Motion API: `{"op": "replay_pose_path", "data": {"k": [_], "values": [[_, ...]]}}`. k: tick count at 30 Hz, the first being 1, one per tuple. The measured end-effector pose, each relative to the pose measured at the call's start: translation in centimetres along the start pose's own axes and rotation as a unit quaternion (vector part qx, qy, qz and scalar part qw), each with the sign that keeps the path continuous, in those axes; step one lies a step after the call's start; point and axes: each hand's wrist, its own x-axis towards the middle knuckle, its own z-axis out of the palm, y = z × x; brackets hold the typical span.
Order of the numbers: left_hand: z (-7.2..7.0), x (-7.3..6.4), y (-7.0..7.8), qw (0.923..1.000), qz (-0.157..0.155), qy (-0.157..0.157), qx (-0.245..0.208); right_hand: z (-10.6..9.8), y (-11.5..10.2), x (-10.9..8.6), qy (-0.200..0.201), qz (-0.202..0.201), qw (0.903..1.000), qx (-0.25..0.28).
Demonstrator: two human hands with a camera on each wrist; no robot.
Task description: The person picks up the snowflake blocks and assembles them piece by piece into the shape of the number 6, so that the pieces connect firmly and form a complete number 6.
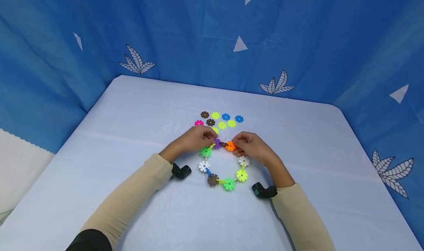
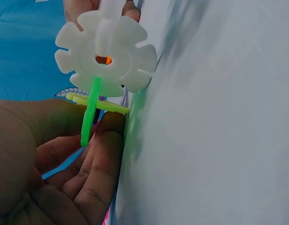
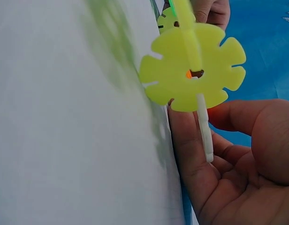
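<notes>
A chain of slotted plastic discs is bent into a near ring on the table. My left hand (image 1: 198, 138) pinches the purple disc (image 1: 217, 144) at its far side, beside a green disc (image 1: 206, 152). With thumb and fingers my right hand (image 1: 252, 145) grips the orange disc (image 1: 230, 146); a dark brown disc (image 1: 223, 144) links it to the purple one. Just below the right fingers lies the chain's white disc (image 1: 244, 161). In the left wrist view another white disc (image 2: 130, 42) hides part of the pinch; in the right wrist view a yellow disc (image 3: 172, 89) does so.
Beyond the hands, loose discs lie in rows, among them a blue disc (image 1: 239, 119), a pink disc (image 1: 198, 123) and a brown disc (image 1: 204, 115). The white table (image 1: 149, 107) runs back to a blue curtain (image 1: 185, 34).
</notes>
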Motion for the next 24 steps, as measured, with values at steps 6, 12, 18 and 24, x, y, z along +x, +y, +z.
{"op": "replay_pose_path", "data": {"k": [6, 12, 18, 24], "values": [[0.04, 0.09, -0.02, 1.0, -0.005, -0.001, -0.002, -0.01, 0.03, 0.07, -0.001, 0.001, 1.0, 0.001], [0.11, 0.29, -0.31, 1.0, 0.003, 0.0, 0.004, -0.01, 0.0, 0.03, -0.001, 0.001, 1.0, -0.001], [0.1, 0.31, -0.37, 1.0, 0.006, -0.001, 0.002, -0.05, -0.03, 0.07, 0.0, 0.001, 1.0, 0.001], [0.08, 0.2, -0.28, 0.9999, 0.01, -0.002, -0.002, -0.61, 0.05, -0.07, 0.019, -0.01, 0.9997, -0.011]]}}
